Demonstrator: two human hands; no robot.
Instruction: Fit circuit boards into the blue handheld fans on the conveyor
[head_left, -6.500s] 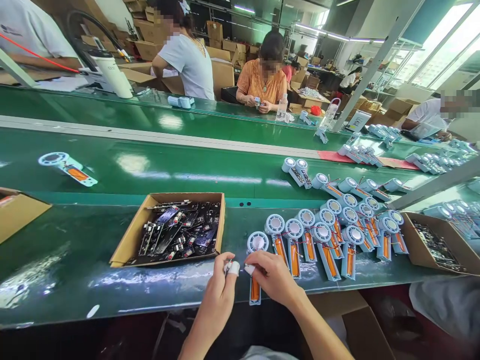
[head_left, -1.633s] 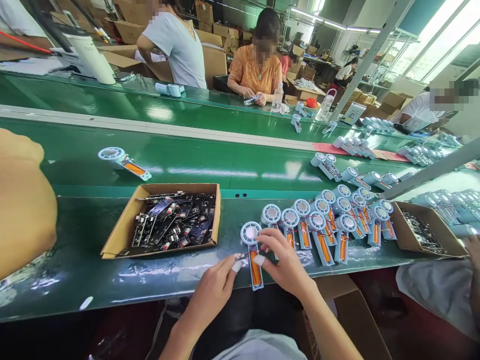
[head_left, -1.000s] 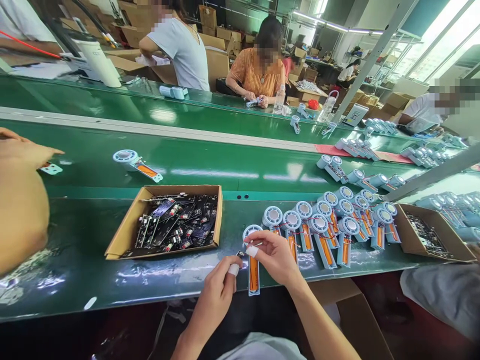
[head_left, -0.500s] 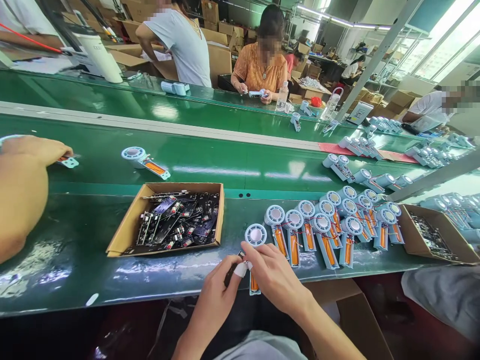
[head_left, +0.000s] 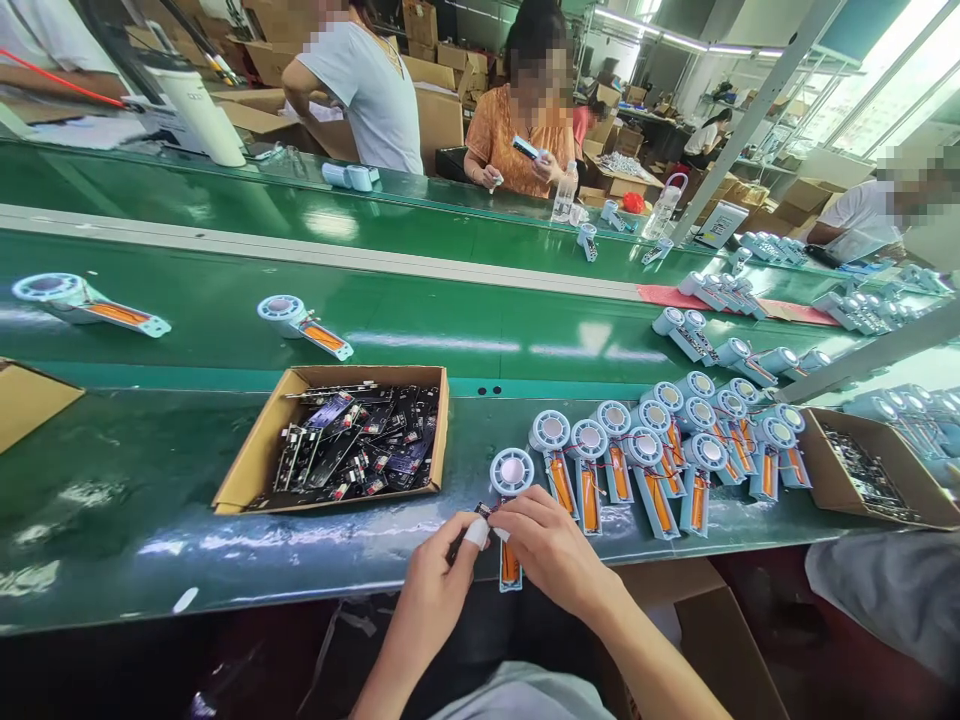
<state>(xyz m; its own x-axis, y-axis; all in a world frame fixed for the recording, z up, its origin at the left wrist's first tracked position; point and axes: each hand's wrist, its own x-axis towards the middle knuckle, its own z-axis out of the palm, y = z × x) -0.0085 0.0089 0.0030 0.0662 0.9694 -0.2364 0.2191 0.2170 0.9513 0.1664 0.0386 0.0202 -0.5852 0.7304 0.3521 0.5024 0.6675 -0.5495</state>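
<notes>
My left hand [head_left: 439, 575], with white tape on a fingertip, is closed on a small black circuit board [head_left: 483, 510], mostly hidden by the fingers. My right hand [head_left: 559, 555] pinches at the board's end; what lies between its fingertips is too small to make out. Beneath both hands lies a light-blue handheld fan body [head_left: 512, 470], its round head pointing away and its orange battery [head_left: 511, 568] showing in the open handle. Close by on the right, several similar fan bodies [head_left: 589, 440] lie in a cluster with thin red wires.
A cardboard box [head_left: 225, 490] of black circuit boards stands left of my hands; another box [head_left: 832, 480] is at the right. Two fan bodies [head_left: 281, 310] [head_left: 90, 305] lie on the green conveyor belt [head_left: 465, 320]. Co-workers sit across the line, one holding a fan part [head_left: 526, 148].
Another person's hand at the left has withdrawn, uncovering a fan body on the belt. Belt fan bodies have shifted slightly right. My hands stay together, right fingers slightly repositioned. The co-worker opposite raised a part.
</notes>
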